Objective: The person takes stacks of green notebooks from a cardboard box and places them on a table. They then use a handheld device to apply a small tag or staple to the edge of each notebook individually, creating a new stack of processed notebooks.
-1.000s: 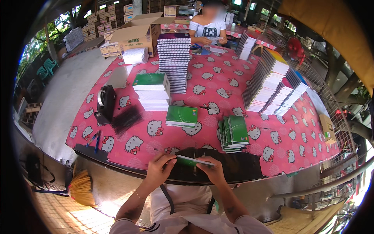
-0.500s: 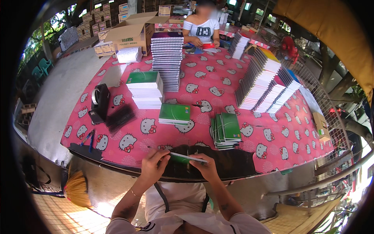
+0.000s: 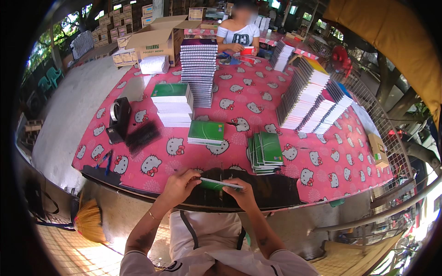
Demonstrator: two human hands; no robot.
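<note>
A small green notebook (image 3: 213, 185) is held edge-up above the table's near edge, its white page edge on top and its green cover facing me. My left hand (image 3: 182, 187) is closed on its left end, thumb and fingers pinched together. A thin dark tip pokes out beside those fingers; I cannot make out what it is. My right hand (image 3: 242, 193) grips the right end, thumb along the cover. Just beyond lie a short green notebook pile (image 3: 206, 132) and, to the right, a fanned stack of bound green notebooks (image 3: 268, 152).
Black wire binding combs (image 3: 142, 137) lie beside a black binding tool (image 3: 120, 120) at the left. Taller stacks include green notebooks (image 3: 171, 106), spiral notebooks (image 3: 199, 73) and more spiral notebooks (image 3: 301, 99). Across the pink table (image 3: 248, 92), a co-worker (image 3: 238, 34) handles a red notebook.
The notebook in my hands has tipped so that more of its green cover shows. My left wrist has turned slightly. Across the table, the co-worker's red notebook is now raised more upright.
</note>
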